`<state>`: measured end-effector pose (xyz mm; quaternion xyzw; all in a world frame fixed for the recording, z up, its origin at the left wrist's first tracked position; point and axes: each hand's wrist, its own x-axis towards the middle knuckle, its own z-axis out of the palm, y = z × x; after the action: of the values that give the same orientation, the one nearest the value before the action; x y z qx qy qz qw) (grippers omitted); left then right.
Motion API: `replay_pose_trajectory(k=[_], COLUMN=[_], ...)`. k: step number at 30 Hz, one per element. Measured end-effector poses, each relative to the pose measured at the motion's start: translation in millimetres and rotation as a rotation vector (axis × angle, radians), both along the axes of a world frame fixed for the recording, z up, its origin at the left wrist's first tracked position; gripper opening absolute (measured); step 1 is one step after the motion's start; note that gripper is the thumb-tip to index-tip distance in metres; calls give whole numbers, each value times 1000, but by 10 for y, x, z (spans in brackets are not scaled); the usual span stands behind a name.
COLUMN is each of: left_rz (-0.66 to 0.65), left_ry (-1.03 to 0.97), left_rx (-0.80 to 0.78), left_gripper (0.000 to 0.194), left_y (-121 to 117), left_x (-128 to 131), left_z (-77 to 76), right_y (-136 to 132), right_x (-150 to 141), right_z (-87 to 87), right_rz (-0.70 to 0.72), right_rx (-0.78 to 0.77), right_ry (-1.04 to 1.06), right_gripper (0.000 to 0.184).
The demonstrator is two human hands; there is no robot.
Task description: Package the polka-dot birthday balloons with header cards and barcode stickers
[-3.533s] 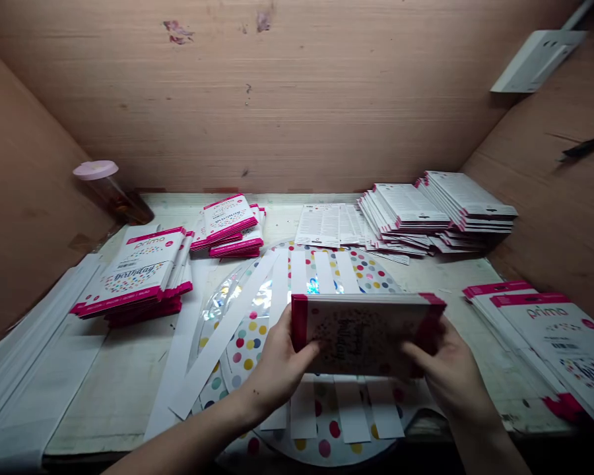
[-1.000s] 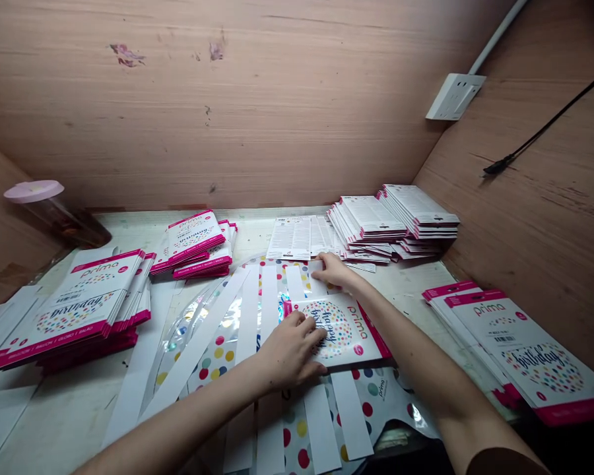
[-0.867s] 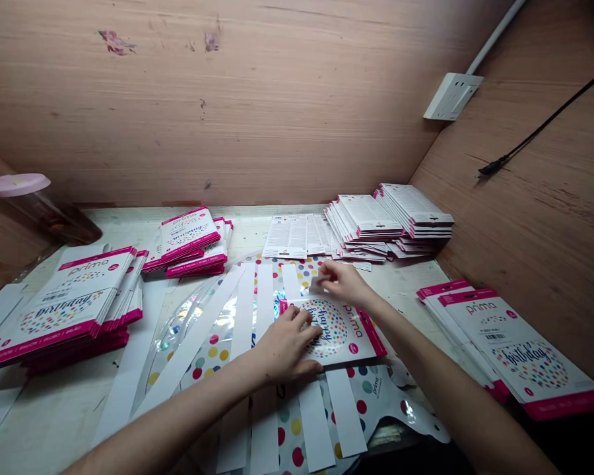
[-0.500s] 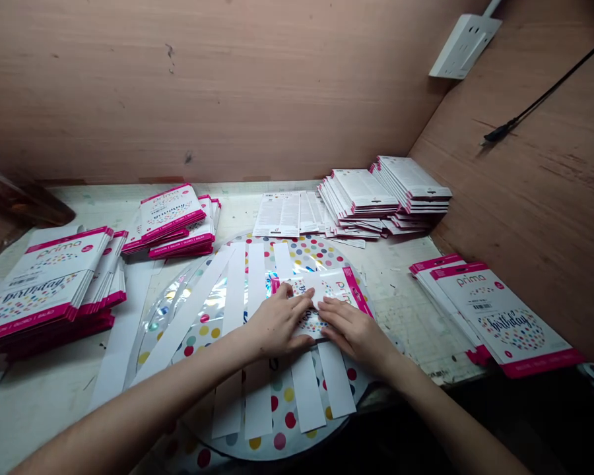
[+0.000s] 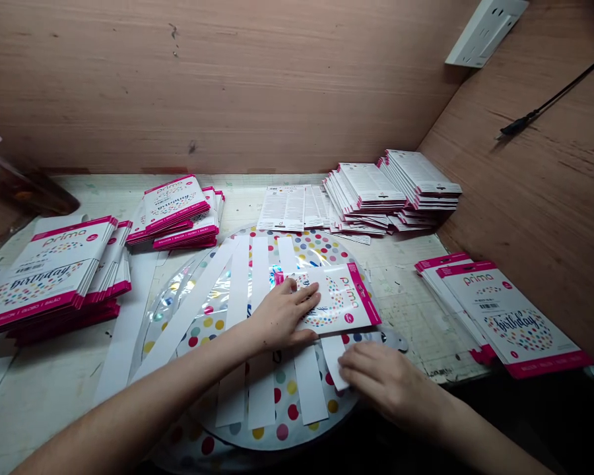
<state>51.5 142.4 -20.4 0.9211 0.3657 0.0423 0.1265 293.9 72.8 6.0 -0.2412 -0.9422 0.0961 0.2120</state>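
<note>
A white and pink birthday balloon packet [image 5: 344, 297] lies crosswise over several white paper strips [image 5: 261, 330] on a round foil balloon [image 5: 297, 432] with coloured dots. My left hand [image 5: 284, 313] rests on the packet's left part, fingers stretched out flat, thumb along its near edge. Just below the packet, my right hand [image 5: 376, 373] has its fingers closed over the near end of the rightmost paper strip [image 5: 333, 359]. That strip end is hidden under my fingers.
Piles of packets stand at left [image 5: 54, 264], back left [image 5: 173, 204] and back right [image 5: 371, 188]. More packets [image 5: 509, 323] overhang the table's right edge. A tilted container of brown liquid [image 5: 24, 181] stands far left; a cable [image 5: 517, 125] hangs at right.
My right hand has left the packet and moved toward me onto the strip's near end. My left hand stays on the packet. The view has shifted slightly.
</note>
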Motion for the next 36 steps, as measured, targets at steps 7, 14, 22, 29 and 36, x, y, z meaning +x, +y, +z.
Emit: replay_pose_trajectory(k=[7, 14, 22, 29, 36], left_rz=[67, 152, 126, 59, 82], left_ry=[-99, -240, -225, -103, -50], left_rx=[-76, -200, -218, -58, -67], left_gripper=[53, 74, 90, 74, 57], left_y=[8, 25, 48, 84, 111], left_x=[-3, -23, -26, -14, 16], left_z=[-57, -100, -128, -84, -110], right_y=[983, 1186, 1182, 1210, 408], right_x=[-219, -252, -270, -296, -1158], right_z=[-180, -507, -524, -419, 235], right_rz=[-324, -389, -442, -531, -1], right_rx=[-445, -548, -577, -487, -155], right_ry=[273, 296, 291, 306, 374], right_gripper=[13, 23, 23, 10, 13])
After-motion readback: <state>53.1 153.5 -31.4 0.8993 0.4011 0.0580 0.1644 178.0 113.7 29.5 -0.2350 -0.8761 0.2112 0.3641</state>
